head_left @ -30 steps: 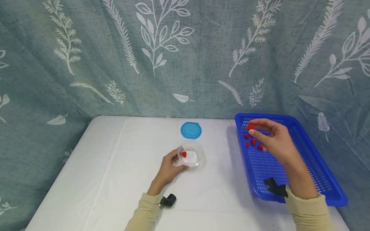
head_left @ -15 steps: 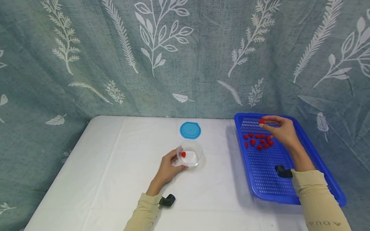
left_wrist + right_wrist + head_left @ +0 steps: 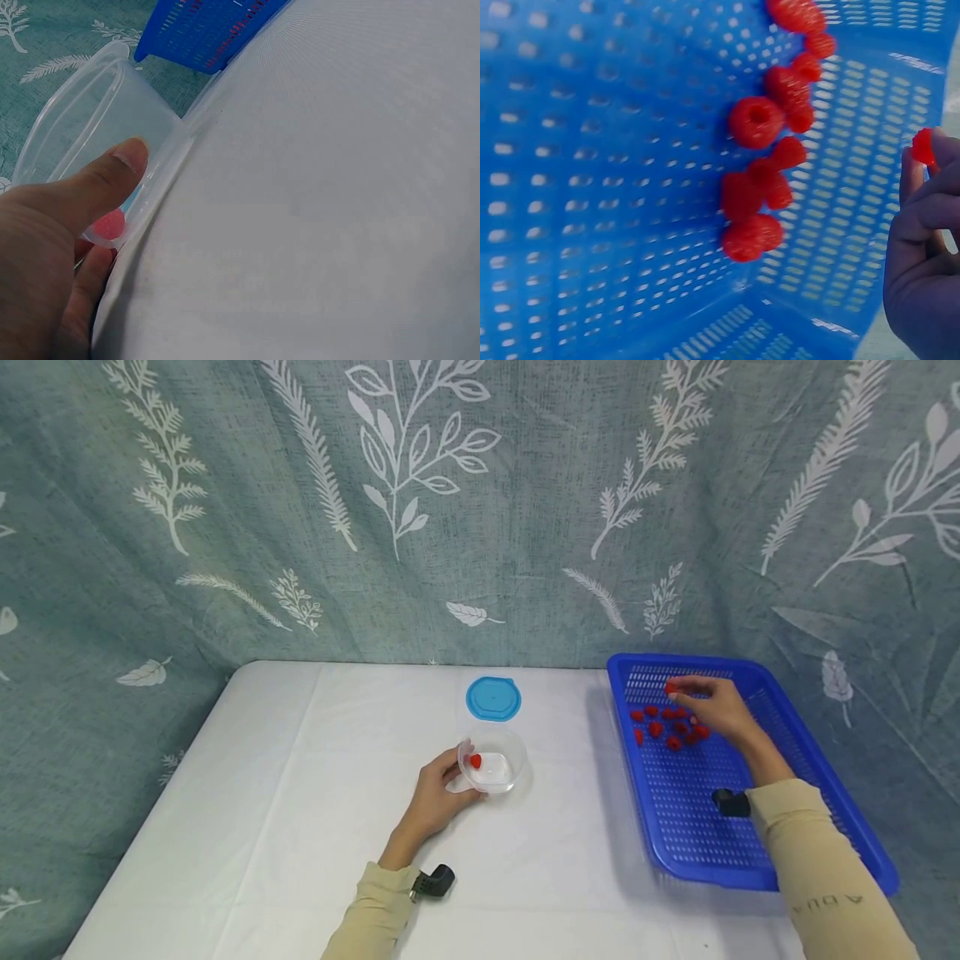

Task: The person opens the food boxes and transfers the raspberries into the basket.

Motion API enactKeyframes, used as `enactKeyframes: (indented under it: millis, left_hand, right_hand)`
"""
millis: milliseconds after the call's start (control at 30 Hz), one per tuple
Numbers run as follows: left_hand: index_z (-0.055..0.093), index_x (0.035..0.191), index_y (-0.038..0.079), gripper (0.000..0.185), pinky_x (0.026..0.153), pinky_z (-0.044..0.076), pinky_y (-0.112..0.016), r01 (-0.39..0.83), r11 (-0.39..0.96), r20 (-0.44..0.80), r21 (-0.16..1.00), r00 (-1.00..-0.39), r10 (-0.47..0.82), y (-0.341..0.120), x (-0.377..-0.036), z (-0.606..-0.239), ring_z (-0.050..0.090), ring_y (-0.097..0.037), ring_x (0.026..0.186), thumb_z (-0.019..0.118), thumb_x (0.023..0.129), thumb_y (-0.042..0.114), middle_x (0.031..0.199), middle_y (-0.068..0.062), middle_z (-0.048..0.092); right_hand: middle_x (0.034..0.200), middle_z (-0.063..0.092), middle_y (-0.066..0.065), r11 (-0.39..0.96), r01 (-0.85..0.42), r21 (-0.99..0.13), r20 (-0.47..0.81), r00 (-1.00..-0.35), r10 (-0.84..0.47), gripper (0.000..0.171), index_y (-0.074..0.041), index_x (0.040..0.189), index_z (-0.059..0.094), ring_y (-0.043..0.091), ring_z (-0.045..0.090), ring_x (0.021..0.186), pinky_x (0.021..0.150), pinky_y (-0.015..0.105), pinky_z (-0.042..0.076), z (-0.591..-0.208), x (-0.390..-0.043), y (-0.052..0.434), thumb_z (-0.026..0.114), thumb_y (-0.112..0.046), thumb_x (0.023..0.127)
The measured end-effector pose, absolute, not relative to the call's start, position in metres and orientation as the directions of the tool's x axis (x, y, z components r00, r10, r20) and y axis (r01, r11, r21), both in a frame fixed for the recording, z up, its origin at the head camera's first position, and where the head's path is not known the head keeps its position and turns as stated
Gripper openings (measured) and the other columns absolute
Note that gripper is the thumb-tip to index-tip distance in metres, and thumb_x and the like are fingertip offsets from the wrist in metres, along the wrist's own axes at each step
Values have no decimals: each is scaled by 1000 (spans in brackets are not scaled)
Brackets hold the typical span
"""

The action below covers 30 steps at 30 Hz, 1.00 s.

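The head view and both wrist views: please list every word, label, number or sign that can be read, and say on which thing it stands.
"AUQA", as the pale letters seem to read, on the right sleeve; they are small and faint, so the spelling is not sure.
Blue lid, clear container, blue basket: no text to be seen.
Curtain: only a printed leaf pattern, no words.
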State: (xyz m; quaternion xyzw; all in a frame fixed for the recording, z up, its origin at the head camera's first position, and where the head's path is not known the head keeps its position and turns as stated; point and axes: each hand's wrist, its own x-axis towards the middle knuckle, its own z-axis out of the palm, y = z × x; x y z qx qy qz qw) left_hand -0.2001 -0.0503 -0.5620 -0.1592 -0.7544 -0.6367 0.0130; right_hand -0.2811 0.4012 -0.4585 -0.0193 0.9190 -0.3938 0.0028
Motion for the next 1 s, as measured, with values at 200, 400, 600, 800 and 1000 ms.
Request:
enactKeyframes:
  millis: [200,400,600,800,1000]
  left_hand:
    - [48,143,-12,75,113,45,-44,258,145,220,955,-947,234,-51,-200,-560,50,-41,137,81,75,-13,145,-28,53]
    - [47,145,-9,80,113,44,-43,255,173,215,951,-951,222,-51,-209,-580,49,-39,138,83,74,-12,147,-26,52]
    - [50,147,-2,81,112,46,-38,265,145,227,953,-945,234,-53,-213,-587,50,-33,140,86,74,-6,147,-19,54]
    - [50,148,1,82,112,46,-31,266,151,224,952,-942,249,-55,-213,-585,49,-30,140,88,75,-1,147,-17,55]
    - [49,148,0,84,112,46,-31,263,141,225,954,-945,239,-55,-214,-585,50,-31,140,87,74,-5,148,-18,54]
  right_hand:
    - [129,62,33,703,-19,-711,-69,-993,-97,43,13,133,58,-5,58,79,64,20,55,-474,-287,412,64,-14,100]
    - [115,69,29,722,7,-692,-136,-983,-121,38,17,126,60,2,60,75,61,21,54,-484,-288,416,65,-10,99]
    - [105,74,19,706,39,-707,-175,-977,-122,37,18,123,60,3,59,69,58,22,54,-490,-287,420,66,-9,98]
    - [103,74,16,698,52,-715,-180,-977,-112,38,18,124,60,3,58,66,56,23,53,-494,-288,421,68,-7,96]
    - [106,74,23,702,42,-711,-166,-980,-110,41,18,126,59,3,60,70,57,24,55,-492,-289,418,69,-7,95]
